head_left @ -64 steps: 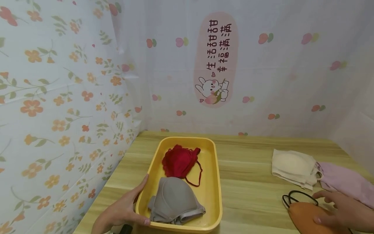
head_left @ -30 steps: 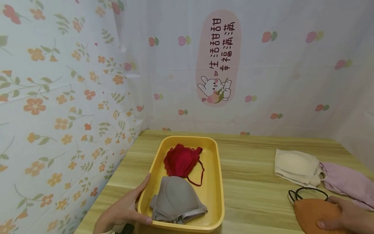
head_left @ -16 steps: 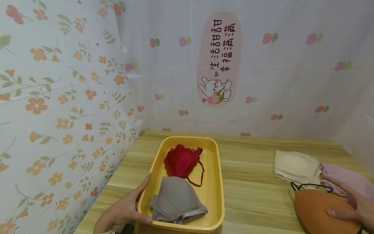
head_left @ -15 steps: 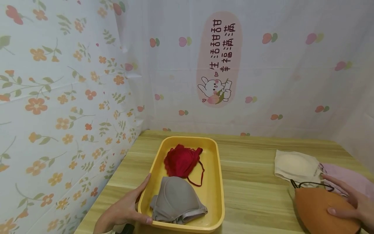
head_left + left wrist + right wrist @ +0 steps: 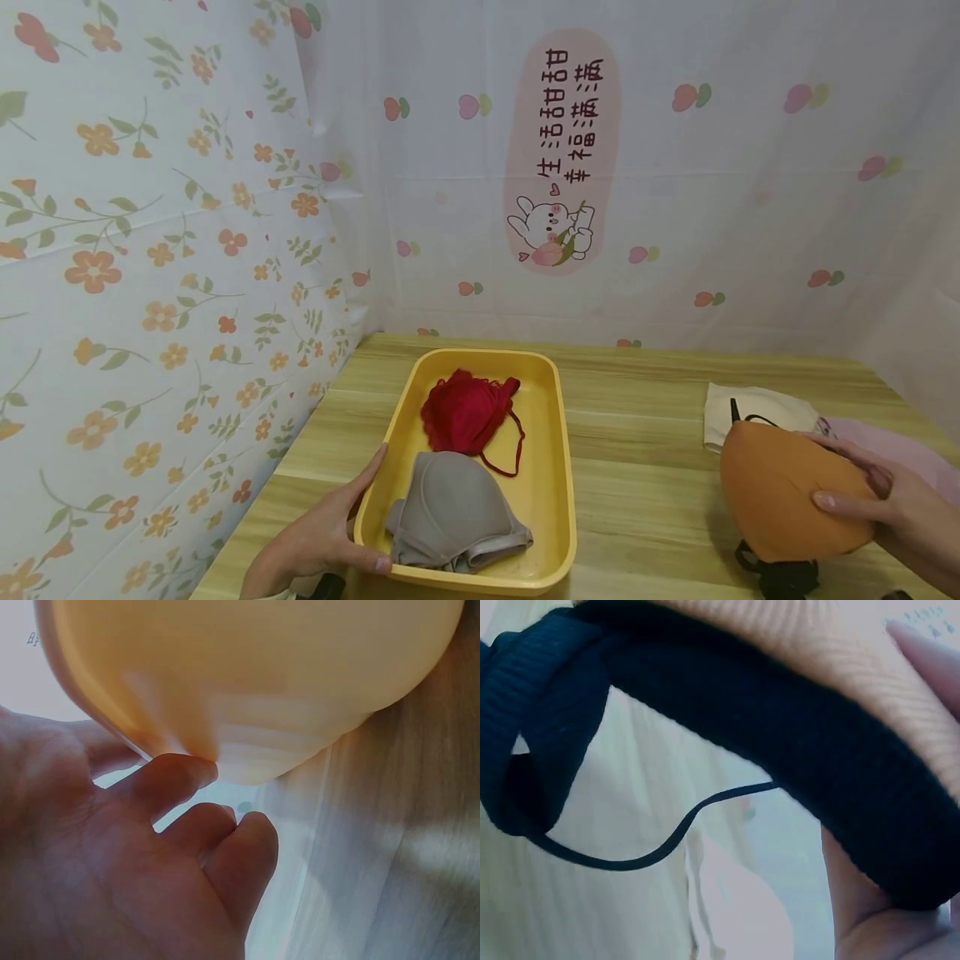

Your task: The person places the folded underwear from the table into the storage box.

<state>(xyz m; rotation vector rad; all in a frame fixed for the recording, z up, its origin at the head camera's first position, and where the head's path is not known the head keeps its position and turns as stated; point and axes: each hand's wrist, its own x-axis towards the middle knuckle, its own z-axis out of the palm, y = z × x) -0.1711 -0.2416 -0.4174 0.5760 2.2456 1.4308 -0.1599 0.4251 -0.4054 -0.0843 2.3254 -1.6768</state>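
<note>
My right hand [image 5: 892,504] pinches a folded orange bra [image 5: 787,492] above the right side of the table, thumb on its outer face. Black straps hang under it; in the right wrist view its dark band [image 5: 780,727] and a thin strap hide most of the hand. At the near left corner of a yellow tray [image 5: 564,467], my left hand [image 5: 318,525] grips, with the thumb at the front rim and fingers along the left wall. Inside lie a red lace bra [image 5: 461,412], towards the back, and a grey bra [image 5: 453,508], towards the front.
A cream bra [image 5: 720,412] and a lilac garment [image 5: 915,454] lie at the right of the wooden table [image 5: 637,492], both partly hidden. Floral sheets [image 5: 187,250] hang at the left and back.
My right hand has taken hold of the orange bra, lifted it off the table and carried it slightly left. The left hand and tray have stayed in place.
</note>
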